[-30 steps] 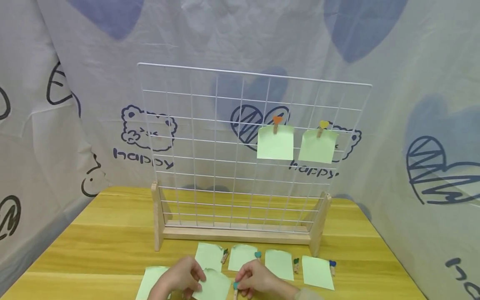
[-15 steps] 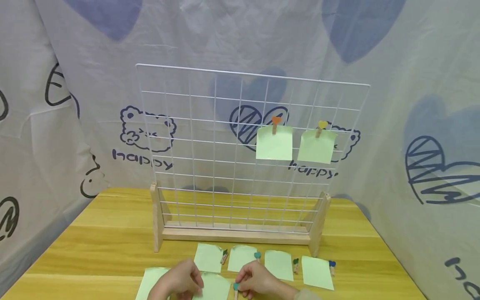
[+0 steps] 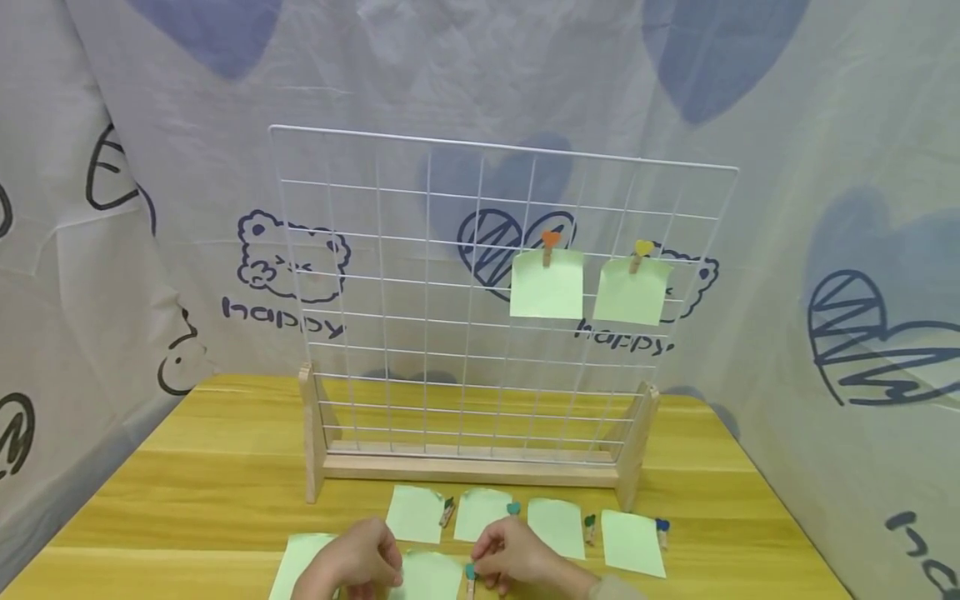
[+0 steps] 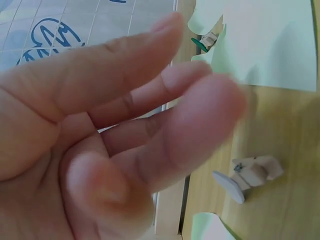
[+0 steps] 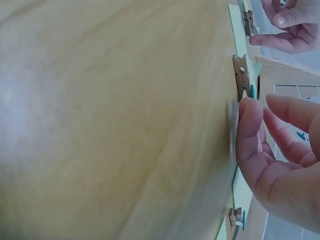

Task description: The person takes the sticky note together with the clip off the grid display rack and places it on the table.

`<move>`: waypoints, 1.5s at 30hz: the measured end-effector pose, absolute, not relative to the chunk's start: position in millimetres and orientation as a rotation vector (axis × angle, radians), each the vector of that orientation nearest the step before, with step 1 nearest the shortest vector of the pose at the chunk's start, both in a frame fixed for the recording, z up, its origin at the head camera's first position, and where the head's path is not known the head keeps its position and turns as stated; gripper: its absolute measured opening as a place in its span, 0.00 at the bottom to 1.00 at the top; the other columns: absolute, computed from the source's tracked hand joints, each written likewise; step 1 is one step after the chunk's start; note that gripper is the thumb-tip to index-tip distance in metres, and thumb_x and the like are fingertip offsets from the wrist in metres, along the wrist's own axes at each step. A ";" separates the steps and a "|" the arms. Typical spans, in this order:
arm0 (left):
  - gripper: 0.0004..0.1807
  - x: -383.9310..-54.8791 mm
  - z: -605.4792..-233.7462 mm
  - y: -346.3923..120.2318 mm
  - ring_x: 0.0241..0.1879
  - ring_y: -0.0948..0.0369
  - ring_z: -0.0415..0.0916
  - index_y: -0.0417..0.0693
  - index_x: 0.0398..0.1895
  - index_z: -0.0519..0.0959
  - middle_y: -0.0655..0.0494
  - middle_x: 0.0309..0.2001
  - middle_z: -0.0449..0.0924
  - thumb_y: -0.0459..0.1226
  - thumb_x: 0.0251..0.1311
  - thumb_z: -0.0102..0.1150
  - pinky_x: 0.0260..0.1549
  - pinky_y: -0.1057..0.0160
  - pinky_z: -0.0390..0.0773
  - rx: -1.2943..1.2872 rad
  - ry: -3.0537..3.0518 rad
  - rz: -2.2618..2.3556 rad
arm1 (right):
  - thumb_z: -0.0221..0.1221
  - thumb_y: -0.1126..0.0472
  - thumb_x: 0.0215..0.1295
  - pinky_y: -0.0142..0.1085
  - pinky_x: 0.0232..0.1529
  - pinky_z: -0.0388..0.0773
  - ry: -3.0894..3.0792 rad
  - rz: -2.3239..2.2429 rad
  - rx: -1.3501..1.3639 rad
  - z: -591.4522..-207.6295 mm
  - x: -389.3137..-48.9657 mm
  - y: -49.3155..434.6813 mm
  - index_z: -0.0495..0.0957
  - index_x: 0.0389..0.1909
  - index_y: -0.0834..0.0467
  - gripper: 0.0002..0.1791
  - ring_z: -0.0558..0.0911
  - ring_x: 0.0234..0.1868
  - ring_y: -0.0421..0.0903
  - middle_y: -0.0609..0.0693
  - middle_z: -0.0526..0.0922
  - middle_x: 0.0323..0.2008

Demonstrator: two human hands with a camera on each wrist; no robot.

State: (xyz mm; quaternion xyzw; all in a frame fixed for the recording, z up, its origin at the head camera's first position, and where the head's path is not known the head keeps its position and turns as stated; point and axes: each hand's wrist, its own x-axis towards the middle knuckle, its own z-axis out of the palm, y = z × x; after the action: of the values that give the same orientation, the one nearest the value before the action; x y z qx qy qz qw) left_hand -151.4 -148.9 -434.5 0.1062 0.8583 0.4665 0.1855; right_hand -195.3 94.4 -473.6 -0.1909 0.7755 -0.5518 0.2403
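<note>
a pale backdrop (image 3: 600, 83) spans the scene, with "happy" legible on it at nine o'clock and again between three and four. the wooden table (image 3: 187, 483) lies towards six. on it a white wire grid (image 3: 472, 287) stands upright, two green notes clipped on at three o'clock.

at six, the left hand (image 3: 358, 557) is loose, thumb and fingers parted round bare air; the right hand (image 3: 517, 554) is slack too, fingers bent but grasping nothing. between them lies the near green note (image 3: 429, 575), just beside the left fingertips; contact cannot be told.

directly at that note's three o'clock sits the teal-heart clip (image 3: 470, 581), close by the right fingertips; whether they touch it is unclear. its long axis runs from twelve to six, the heart pointing to twelve, towards the grid, and its wooden legs to six.
</note>
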 end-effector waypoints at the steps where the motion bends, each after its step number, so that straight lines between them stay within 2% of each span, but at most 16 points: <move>1: 0.04 -151.8 -434.1 -149.0 0.10 0.67 0.66 0.37 0.23 0.76 0.53 0.18 0.73 0.27 0.46 0.62 0.10 0.70 0.70 0.297 2.420 1.318 | 0.60 0.72 0.51 0.25 0.12 0.69 2.138 -1.503 -0.518 -472.4 -195.7 94.7 0.75 0.26 0.69 0.03 0.73 0.15 0.39 0.50 0.75 0.18; 4: 0.07 -154.4 -433.5 -148.8 0.13 0.65 0.67 0.34 0.29 0.75 0.53 0.21 0.73 0.27 0.46 0.62 0.13 0.68 0.71 0.314 2.425 1.352 | 0.60 0.71 0.51 0.26 0.13 0.70 2.183 -1.476 -0.528 -469.1 -197.6 96.2 0.75 0.26 0.68 0.04 0.73 0.16 0.40 0.49 0.75 0.18; 10: 0.08 -163.5 -430.5 -146.4 0.16 0.60 0.71 0.29 0.33 0.74 0.53 0.23 0.74 0.26 0.50 0.58 0.19 0.60 0.75 0.399 2.442 1.412 | 0.59 0.69 0.54 0.26 0.14 0.70 2.195 -1.478 -0.573 -461.4 -204.1 100.4 0.76 0.28 0.68 0.04 0.74 0.17 0.39 0.48 0.74 0.19; 16: 0.10 -172.7 -425.0 -142.3 0.16 0.58 0.72 0.28 0.35 0.74 0.52 0.24 0.76 0.29 0.52 0.58 0.20 0.61 0.75 0.452 2.471 1.398 | 0.57 0.67 0.56 0.31 0.16 0.74 2.175 -1.486 -0.596 -452.1 -207.4 105.2 0.76 0.29 0.66 0.05 0.75 0.19 0.40 0.51 0.76 0.21; 21: 0.12 -178.4 -417.9 -137.6 0.16 0.55 0.73 0.28 0.35 0.75 0.53 0.24 0.76 0.31 0.51 0.59 0.21 0.61 0.75 0.513 2.517 1.359 | 0.56 0.66 0.58 0.30 0.15 0.73 2.146 -1.527 -0.582 -444.5 -210.9 108.9 0.76 0.32 0.70 0.08 0.75 0.18 0.41 0.55 0.77 0.22; 26: 0.12 -185.0 -408.9 -132.6 0.16 0.52 0.73 0.27 0.35 0.75 0.51 0.23 0.76 0.31 0.51 0.59 0.22 0.60 0.74 0.599 2.555 1.338 | 0.56 0.66 0.58 0.30 0.15 0.72 2.179 -1.553 -0.593 -437.2 -216.3 112.0 0.76 0.32 0.69 0.08 0.76 0.19 0.42 0.54 0.77 0.21; 36: 0.07 -197.9 -395.1 -119.2 0.17 0.57 0.73 0.37 0.32 0.77 0.57 0.24 0.75 0.34 0.57 0.55 0.18 0.64 0.71 0.651 2.667 1.416 | 0.55 0.66 0.60 0.33 0.19 0.75 2.172 -1.649 -0.615 -417.0 -225.0 118.8 0.74 0.35 0.73 0.11 0.77 0.22 0.43 0.49 0.76 0.23; 40: 0.06 -201.4 -388.7 -113.4 0.18 0.57 0.73 0.38 0.32 0.77 0.58 0.24 0.75 0.34 0.57 0.54 0.18 0.64 0.71 0.633 2.716 1.426 | 0.54 0.65 0.60 0.36 0.20 0.75 2.215 -1.647 -0.631 -409.7 -229.8 120.9 0.74 0.35 0.71 0.11 0.78 0.24 0.48 0.49 0.77 0.24; 45: 0.08 -204.3 -378.7 -104.7 0.19 0.61 0.72 0.39 0.34 0.78 0.59 0.25 0.75 0.36 0.58 0.54 0.19 0.64 0.71 0.619 2.741 1.392 | 0.54 0.63 0.62 0.39 0.23 0.76 2.243 -1.659 -0.611 -398.4 -233.9 124.6 0.75 0.37 0.70 0.11 0.78 0.25 0.47 0.49 0.77 0.25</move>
State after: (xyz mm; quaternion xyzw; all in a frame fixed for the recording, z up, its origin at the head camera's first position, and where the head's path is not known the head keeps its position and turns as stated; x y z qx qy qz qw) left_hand -204.3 -104.7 -378.7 0.1973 0.8741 0.4439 0.0027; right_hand -233.9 124.6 -398.4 -0.2118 0.7774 -0.5750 0.1420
